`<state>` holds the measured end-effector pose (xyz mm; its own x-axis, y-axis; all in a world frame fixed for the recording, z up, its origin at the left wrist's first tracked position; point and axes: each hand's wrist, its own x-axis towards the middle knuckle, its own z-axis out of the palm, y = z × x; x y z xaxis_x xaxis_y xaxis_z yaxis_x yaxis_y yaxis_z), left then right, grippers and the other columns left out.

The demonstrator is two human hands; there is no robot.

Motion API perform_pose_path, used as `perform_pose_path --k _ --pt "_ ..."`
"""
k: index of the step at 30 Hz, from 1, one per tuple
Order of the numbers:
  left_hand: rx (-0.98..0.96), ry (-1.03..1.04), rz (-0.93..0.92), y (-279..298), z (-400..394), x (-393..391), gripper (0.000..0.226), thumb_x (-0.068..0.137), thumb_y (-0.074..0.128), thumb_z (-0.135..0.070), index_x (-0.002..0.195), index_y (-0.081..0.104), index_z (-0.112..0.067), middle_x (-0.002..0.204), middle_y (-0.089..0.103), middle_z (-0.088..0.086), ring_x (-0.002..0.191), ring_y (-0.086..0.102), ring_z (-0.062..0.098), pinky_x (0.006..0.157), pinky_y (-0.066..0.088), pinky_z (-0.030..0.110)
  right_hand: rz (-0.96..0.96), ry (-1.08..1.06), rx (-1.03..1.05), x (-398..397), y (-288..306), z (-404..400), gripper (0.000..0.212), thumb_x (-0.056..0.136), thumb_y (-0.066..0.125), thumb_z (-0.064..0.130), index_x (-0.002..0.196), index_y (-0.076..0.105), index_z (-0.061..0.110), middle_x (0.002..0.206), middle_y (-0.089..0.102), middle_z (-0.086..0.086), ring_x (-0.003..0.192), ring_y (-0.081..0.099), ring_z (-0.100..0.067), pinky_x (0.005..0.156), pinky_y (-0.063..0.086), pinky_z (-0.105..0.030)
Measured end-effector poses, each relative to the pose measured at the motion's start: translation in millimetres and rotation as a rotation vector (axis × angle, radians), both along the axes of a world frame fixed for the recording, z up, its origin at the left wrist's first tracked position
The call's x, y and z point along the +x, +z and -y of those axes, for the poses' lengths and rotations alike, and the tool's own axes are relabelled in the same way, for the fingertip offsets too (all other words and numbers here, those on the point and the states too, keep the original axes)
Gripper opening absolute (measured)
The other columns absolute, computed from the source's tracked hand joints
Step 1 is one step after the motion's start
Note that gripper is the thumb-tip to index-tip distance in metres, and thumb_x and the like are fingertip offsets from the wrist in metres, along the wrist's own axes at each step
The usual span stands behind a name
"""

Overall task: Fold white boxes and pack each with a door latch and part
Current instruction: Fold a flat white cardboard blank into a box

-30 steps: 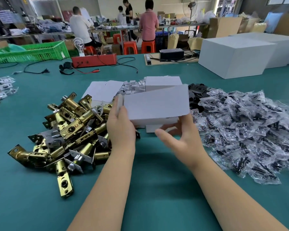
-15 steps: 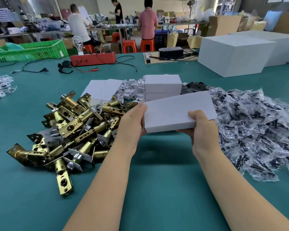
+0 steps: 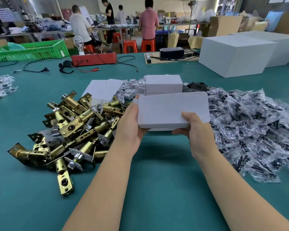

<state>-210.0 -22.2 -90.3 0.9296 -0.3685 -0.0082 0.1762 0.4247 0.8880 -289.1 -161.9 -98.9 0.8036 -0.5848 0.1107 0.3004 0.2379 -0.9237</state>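
Observation:
I hold a small white box (image 3: 167, 110) above the green table, its lid flap lying over the top. My left hand (image 3: 129, 129) grips its left end, fingertips showing at the far corner. My right hand (image 3: 196, 129) grips the near right part, thumb on the lid and fingers underneath. A heap of brass door latches (image 3: 68, 129) lies to the left of my hands. A wide pile of small parts in clear plastic bags (image 3: 250, 124) lies to the right. Behind the held box stand stacked folded white boxes (image 3: 163, 84), with flat white box blanks (image 3: 102, 88) beside them.
Large white cartons (image 3: 235, 54) stand at the back right. A red device (image 3: 94, 59) with cables and a green crate (image 3: 32, 50) sit at the far left. More bagged parts (image 3: 0, 85) lie at the left edge. Several people work at benches behind.
The lid flap stood raised a second ago; now it lies down over the box. Both hands brought the box closer and my right hand moved onto its near right part.

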Motion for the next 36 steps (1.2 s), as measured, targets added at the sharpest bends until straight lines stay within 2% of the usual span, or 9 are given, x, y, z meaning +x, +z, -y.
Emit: perform_pose_path --k 4,7,14,18,22,27,30,34,36 --pt "0.014 -0.045 0.028 -1.2 -4.3 5.4 0.034 0.104 0.039 -0.039 0.120 0.065 -0.023 0.104 0.073 -0.002 0.083 0.068 0.009 0.058 0.054 0.024 0.018 0.059 0.000 -0.1 0.8 0.4 0.009 0.086 0.059 0.015 0.091 0.066 0.014 0.077 0.070 0.014 0.060 0.062 -0.009 0.053 0.055 -0.025" --pt "0.012 -0.013 0.017 -2.1 -5.4 7.2 0.035 0.103 0.041 -0.041 0.126 0.061 -0.024 0.103 0.073 -0.003 0.079 0.069 0.007 0.054 0.051 0.022 -0.056 0.092 -0.072 -0.7 -2.8 -1.2 0.010 0.091 0.057 0.018 0.095 0.067 0.018 0.085 0.070 0.012 0.055 0.063 -0.014 0.063 0.056 -0.028" --pt "0.089 0.012 0.042 -10.9 -0.3 2.8 0.040 0.103 0.037 -0.045 0.135 0.054 -0.029 0.106 0.071 -0.003 0.079 0.067 0.008 0.054 0.052 0.027 -0.091 0.031 -0.095 -0.1 -0.1 0.5 0.012 0.092 0.055 0.015 0.094 0.065 0.020 0.082 0.069 0.011 0.057 0.063 -0.008 0.049 0.051 -0.018" --pt "-0.012 -0.098 0.013 -6.9 -4.4 4.9 0.033 0.102 0.038 -0.047 0.116 0.067 -0.038 0.109 0.072 -0.003 0.089 0.068 0.013 0.062 0.055 0.031 -0.096 0.040 -0.120 1.1 1.6 2.5 0.012 0.092 0.053 0.013 0.095 0.063 0.019 0.071 0.071 0.010 0.056 0.067 -0.012 0.049 0.052 -0.021" --pt "-0.041 -0.126 -0.031 -6.8 -8.3 5.6 0.031 0.103 0.038 -0.043 0.111 0.068 -0.045 0.109 0.072 -0.005 0.088 0.069 0.013 0.063 0.055 0.031 -0.095 0.050 -0.186 0.0 -1.2 0.2 0.011 0.092 0.055 0.014 0.095 0.064 0.019 0.078 0.071 0.006 0.058 0.067 -0.011 0.052 0.052 -0.020" --pt "0.110 -0.048 0.081 -8.3 -2.6 1.9 0.038 0.103 0.033 -0.050 0.134 0.053 -0.041 0.121 0.068 0.000 0.091 0.066 0.014 0.061 0.054 0.030 -0.127 0.082 -0.223 -2.8 -2.5 -3.0 0.012 0.094 0.056 0.019 0.086 0.065 0.018 0.065 0.069 0.011 0.050 0.063 -0.004 0.047 0.042 -0.008" --pt "0.142 -0.058 0.106 -9.2 -1.8 -0.6 0.044 0.103 0.033 -0.051 0.142 0.045 -0.034 0.126 0.064 0.005 0.094 0.064 0.017 0.061 0.053 0.031 -0.124 0.077 -0.217 -4.6 0.9 -3.5 0.011 0.093 0.056 0.019 0.087 0.065 0.019 0.066 0.068 0.012 0.051 0.063 -0.005 0.049 0.046 -0.012" --pt "0.112 -0.031 0.094 -8.0 -0.9 0.3 0.033 0.104 0.037 -0.031 0.133 0.054 -0.030 0.106 0.068 -0.001 0.079 0.064 0.011 0.052 0.051 0.028 -0.054 0.095 -0.224 -6.9 5.4 -5.3 0.004 0.088 0.062 0.021 0.090 0.065 0.020 0.075 0.068 0.008 0.053 0.062 -0.006 0.050 0.048 -0.015" --pt "0.057 -0.021 -0.010 -4.6 -0.5 0.1 0.026 0.103 0.042 -0.027 0.122 0.059 -0.022 0.090 0.067 0.000 0.067 0.064 0.011 0.045 0.049 0.024 0.061 0.118 -0.332 -10.7 7.2 -7.7 0.015 0.081 0.060 0.032 0.094 0.063 0.026 0.078 0.068 0.014 0.061 0.063 -0.009 0.055 0.050 -0.021"
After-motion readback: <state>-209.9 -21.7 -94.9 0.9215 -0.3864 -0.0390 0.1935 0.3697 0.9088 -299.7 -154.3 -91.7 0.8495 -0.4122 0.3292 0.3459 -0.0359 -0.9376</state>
